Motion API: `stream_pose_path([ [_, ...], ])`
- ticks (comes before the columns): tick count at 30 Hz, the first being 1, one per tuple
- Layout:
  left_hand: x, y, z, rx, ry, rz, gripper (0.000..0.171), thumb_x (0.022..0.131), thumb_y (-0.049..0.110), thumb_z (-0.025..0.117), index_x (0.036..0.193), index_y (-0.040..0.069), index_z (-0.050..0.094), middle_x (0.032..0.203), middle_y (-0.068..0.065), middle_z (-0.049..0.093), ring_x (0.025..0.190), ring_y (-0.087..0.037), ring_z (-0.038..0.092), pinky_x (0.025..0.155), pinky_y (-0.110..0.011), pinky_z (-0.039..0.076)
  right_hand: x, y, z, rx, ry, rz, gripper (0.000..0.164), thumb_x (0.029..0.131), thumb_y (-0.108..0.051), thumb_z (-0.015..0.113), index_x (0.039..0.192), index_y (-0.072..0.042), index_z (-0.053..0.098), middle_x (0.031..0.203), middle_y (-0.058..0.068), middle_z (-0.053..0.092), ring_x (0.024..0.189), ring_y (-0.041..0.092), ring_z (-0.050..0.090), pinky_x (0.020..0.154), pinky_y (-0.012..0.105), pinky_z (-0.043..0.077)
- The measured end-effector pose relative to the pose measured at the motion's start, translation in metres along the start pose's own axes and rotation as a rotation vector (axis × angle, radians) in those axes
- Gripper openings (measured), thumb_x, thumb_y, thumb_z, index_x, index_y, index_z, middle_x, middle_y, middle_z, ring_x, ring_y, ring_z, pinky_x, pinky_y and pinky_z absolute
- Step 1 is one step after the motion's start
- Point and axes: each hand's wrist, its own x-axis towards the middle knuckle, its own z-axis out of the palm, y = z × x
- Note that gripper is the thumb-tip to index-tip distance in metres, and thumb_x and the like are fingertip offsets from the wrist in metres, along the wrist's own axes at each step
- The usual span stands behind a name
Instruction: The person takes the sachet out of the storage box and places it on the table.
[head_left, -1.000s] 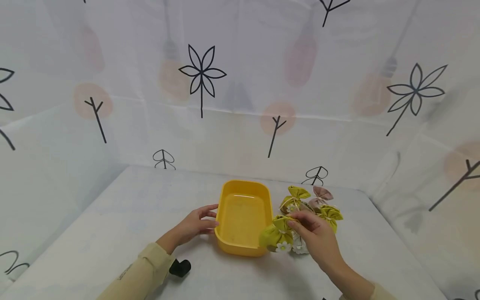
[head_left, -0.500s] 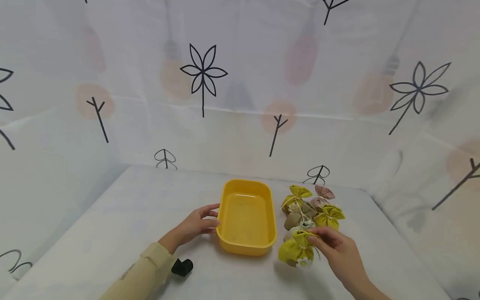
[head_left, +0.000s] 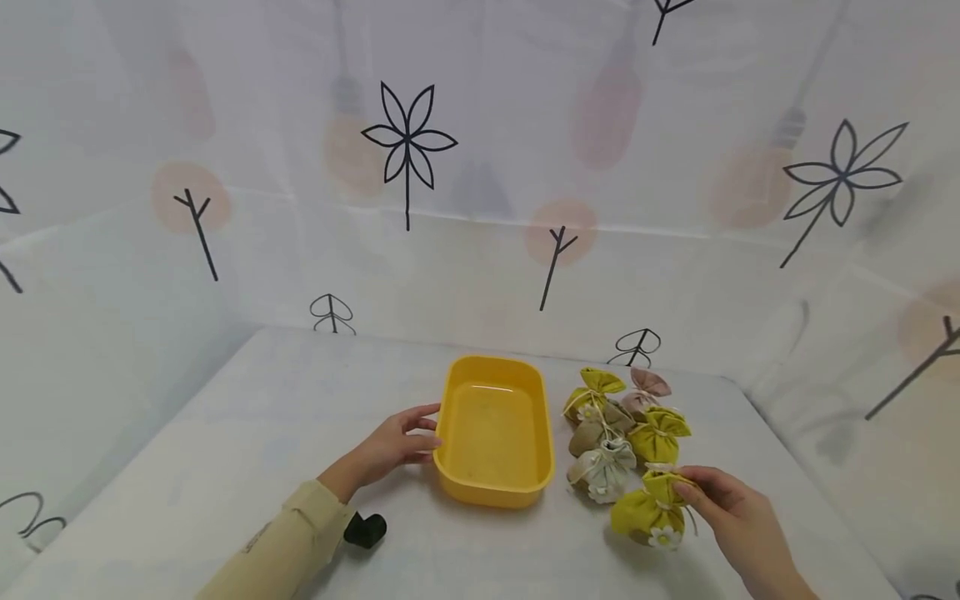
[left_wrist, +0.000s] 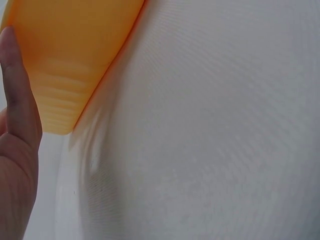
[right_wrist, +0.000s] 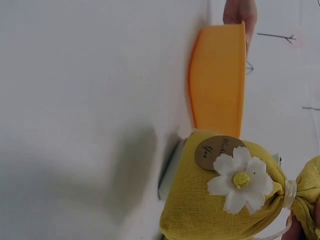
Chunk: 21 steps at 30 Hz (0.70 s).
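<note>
A yellow-green drawstring sachet (head_left: pixel 647 510) with a white flower hangs from my right hand (head_left: pixel 738 518), which pinches its gathered neck just above the table. The right wrist view shows the sachet's flower (right_wrist: pixel 241 180) and a round brown tag (right_wrist: pixel 215 151). At the left side of the yellow plastic tub (head_left: pixel 495 493) is my left hand (head_left: pixel 390 450), its fingers resting against the outer wall. In the left wrist view a straight finger (left_wrist: pixel 14 75) lies along that wall. Inside, the tub's bare bottom shows.
Right of the tub sits a cluster of sachets: a pale one (head_left: pixel 604 468), a brown one (head_left: pixel 592 435), a pink one (head_left: pixel 647 387) and two yellow-green ones, one in front (head_left: pixel 656 435). A black object (head_left: pixel 365 531) lies by the left sleeve. A patterned curtain (head_left: pixel 480 275) stands behind the table.
My right hand has carried the yellow-green sachet rightward, from the tub's right front rim to the near right of the cluster, uncovering the pale and brown sachets. My left hand stays at the tub.
</note>
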Motion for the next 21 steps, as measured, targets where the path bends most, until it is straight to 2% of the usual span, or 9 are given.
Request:
stream_pose_path([
  [3, 0.0, 0.0, 0.0, 0.003, 0.003, -0.005, 0.068, 0.084, 0.016, 0.07, 0.143, 0.012, 0.036, 0.123, -0.016, 0.048, 0.093, -0.025, 0.061, 0.081, -0.034, 0.053, 0.005, 0.007, -0.005, -0.027, -0.006, 0.017, 0.033, 0.092, -0.025, 0.059, 0.109, 0.004, 0.062, 0.092, 0.004, 0.068, 0.074, 0.002, 0.06, 0.064, 0.021, 0.053],
  [8, 0.0, -0.001, 0.001, 0.002, 0.005, -0.007, 0.068, 0.084, 0.017, 0.071, 0.143, 0.013, 0.037, 0.122, -0.014, 0.049, 0.093, -0.024, 0.061, 0.081, -0.034, 0.053, 0.013, 0.017, -0.011, -0.08, 0.041, -0.001, 0.033, 0.094, -0.024, 0.057, 0.108, 0.005, 0.062, 0.094, 0.009, 0.068, 0.074, -0.005, 0.056, 0.063, 0.019, 0.052],
  [13, 0.001, -0.002, 0.001, -0.002, 0.005, -0.001, 0.068, 0.084, 0.017, 0.071, 0.143, 0.013, 0.037, 0.122, -0.014, 0.049, 0.093, -0.024, 0.061, 0.081, -0.034, 0.053, 0.029, 0.032, -0.013, -0.106, 0.064, -0.012, 0.038, 0.092, -0.031, 0.058, 0.108, 0.003, 0.063, 0.097, 0.01, 0.067, 0.077, -0.01, 0.053, 0.062, 0.015, 0.05],
  [18, 0.0, -0.002, 0.0, -0.001, 0.012, -0.002, 0.068, 0.084, 0.017, 0.07, 0.143, 0.013, 0.037, 0.122, -0.014, 0.048, 0.093, -0.024, 0.061, 0.081, -0.034, 0.053, 0.06, 0.089, -0.003, 0.0, 0.104, -0.041, 0.037, 0.088, -0.036, 0.063, 0.106, -0.004, 0.064, 0.096, 0.001, 0.067, 0.08, -0.004, 0.057, 0.061, 0.015, 0.05],
  [21, 0.001, -0.002, -0.001, -0.004, 0.014, -0.002, 0.067, 0.084, 0.016, 0.07, 0.143, 0.013, 0.037, 0.123, -0.015, 0.048, 0.092, -0.024, 0.061, 0.08, -0.034, 0.053, 0.078, 0.124, 0.007, -0.008, 0.133, -0.051, 0.037, 0.088, -0.039, 0.062, 0.108, -0.008, 0.064, 0.096, -0.003, 0.067, 0.081, -0.001, 0.058, 0.062, 0.017, 0.051],
])
